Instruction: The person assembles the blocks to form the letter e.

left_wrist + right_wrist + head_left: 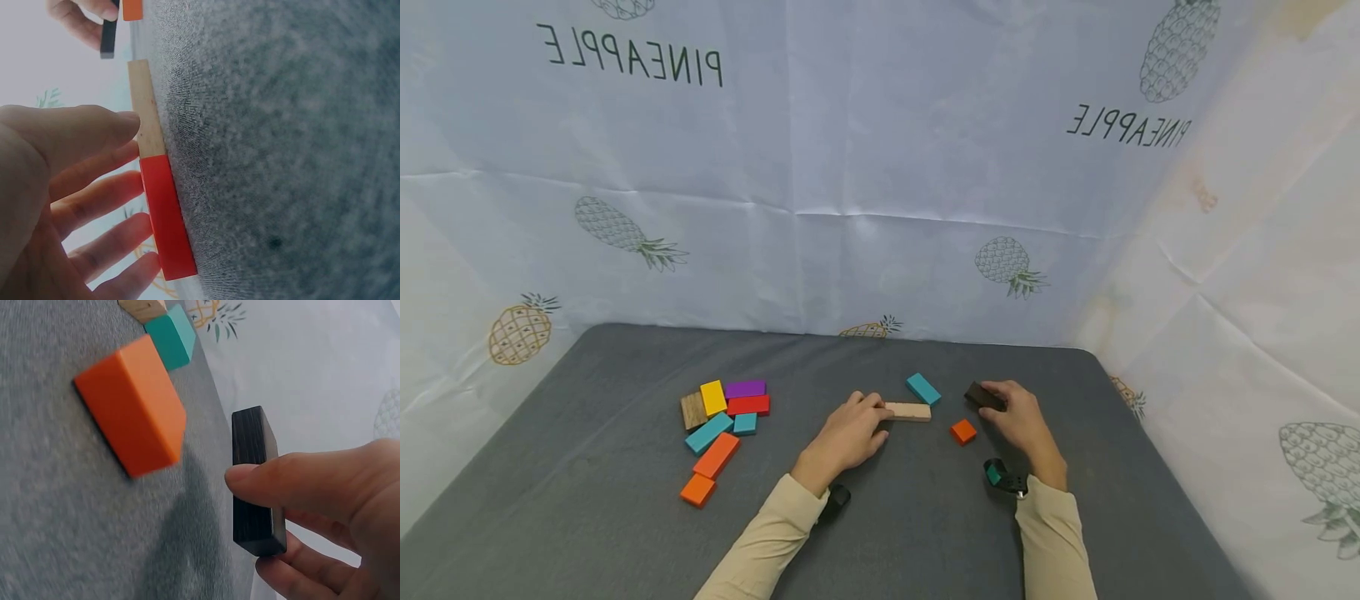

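Observation:
My left hand (842,442) lies over the left end of a plain wooden block (910,412). In the left wrist view a red block (167,219) continues end to end from it; the hand hides that one in the head view. The left fingers are spread, their tips along the top and far side of these blocks, while the thumb overlaps the wooden one. On the right, my right hand (1022,421) pinches a black block (251,481) between thumb and fingers, lifted off the table. Close by lie an orange block (963,431) and a teal block (923,389).
At the left of the grey table (587,467) lies a group of blocks, among them a purple block (745,389), a yellow block (713,398), a brown wooden block (693,412) and an orange block (697,490). A pineapple-print cloth (865,125) hangs behind.

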`<state>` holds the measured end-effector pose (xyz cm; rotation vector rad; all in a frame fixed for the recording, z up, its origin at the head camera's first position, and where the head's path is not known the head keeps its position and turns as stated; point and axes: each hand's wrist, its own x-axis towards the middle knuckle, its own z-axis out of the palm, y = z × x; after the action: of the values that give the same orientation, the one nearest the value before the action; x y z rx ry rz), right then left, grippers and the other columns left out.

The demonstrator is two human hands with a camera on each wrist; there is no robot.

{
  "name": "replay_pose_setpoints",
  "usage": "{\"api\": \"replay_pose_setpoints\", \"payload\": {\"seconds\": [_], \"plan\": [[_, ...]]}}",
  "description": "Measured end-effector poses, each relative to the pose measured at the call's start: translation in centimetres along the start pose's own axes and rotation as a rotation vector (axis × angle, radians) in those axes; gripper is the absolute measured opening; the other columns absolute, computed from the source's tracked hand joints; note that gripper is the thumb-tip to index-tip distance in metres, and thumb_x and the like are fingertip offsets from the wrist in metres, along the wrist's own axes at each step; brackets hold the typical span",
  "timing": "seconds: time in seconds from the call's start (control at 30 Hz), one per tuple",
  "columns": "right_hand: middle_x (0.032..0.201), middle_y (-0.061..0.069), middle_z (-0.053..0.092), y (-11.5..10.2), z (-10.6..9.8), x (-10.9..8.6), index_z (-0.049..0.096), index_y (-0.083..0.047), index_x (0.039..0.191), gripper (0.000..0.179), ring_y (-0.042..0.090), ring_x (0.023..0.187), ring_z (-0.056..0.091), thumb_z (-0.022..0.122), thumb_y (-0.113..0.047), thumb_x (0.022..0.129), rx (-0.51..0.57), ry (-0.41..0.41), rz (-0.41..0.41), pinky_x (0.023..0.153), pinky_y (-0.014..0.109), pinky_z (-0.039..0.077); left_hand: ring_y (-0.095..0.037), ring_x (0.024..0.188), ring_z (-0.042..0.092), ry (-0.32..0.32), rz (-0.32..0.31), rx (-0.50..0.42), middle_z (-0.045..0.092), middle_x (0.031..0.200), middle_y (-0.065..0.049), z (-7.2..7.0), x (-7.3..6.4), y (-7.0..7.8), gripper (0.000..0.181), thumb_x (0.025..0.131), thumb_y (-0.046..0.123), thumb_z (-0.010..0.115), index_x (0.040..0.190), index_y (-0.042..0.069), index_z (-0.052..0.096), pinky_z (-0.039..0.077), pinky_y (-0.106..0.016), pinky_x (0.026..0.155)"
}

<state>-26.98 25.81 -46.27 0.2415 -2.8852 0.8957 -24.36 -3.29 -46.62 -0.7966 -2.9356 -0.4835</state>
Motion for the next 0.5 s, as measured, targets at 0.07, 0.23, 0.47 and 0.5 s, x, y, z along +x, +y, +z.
{"api": "replay_pose_setpoints", "payload": {"seconds": [0.07,0.23,0.47,0.5], "plan": [[0.124,0.027,0.059,-0.4,0.0,0.1,0.06,0.005,0.131,0.044,0.043,0.111,0.06,0.07,-0.003,0.088,0.011,0.004,-0.009,0.093,0.058,0.05,-0.023,0.107,0.054,-0.002,-0.002,0.004,0.061,0.123,-0.004,0.0,0.0,0.1,0.031,0.095,0.022,0.068,0.125,0.013,0.069,0.052,-0.038,0.087],[0.124,0.027,0.059,-1.1,0.1,0.3,0.059,0.005,0.132,0.045,0.043,0.112,0.06,0.07,-0.004,0.089,0.013,0.003,-0.031,0.092,0.057,0.05,-0.022,0.106,0.054,-0.008,-0.001,0.006,0.061,0.123,-0.004,-0.1,0.1,0.2,0.031,0.095,0.023,0.068,0.125,0.013,0.069,0.052,-0.037,0.087],[0.127,0.027,0.057,-2.2,0.5,0.6,0.059,0.004,0.133,0.045,0.043,0.112,0.059,0.069,-0.006,0.09,0.013,-0.023,-0.043,0.091,0.057,0.052,-0.022,0.106,0.054,-0.012,-0.004,0.014,0.061,0.122,-0.003,-0.1,0.0,0.1,0.031,0.095,0.023,0.068,0.125,0.014,0.07,0.052,-0.036,0.087],[0.127,0.027,0.058,-2.3,0.5,0.7,0.059,0.004,0.133,0.045,0.043,0.112,0.06,0.069,-0.006,0.09,0.011,-0.024,-0.047,0.091,0.057,0.052,-0.022,0.106,0.054,-0.014,-0.006,0.014,0.061,0.123,-0.003,-0.1,0.0,0.1,0.031,0.095,0.024,0.068,0.125,0.015,0.069,0.052,-0.036,0.088]]}}
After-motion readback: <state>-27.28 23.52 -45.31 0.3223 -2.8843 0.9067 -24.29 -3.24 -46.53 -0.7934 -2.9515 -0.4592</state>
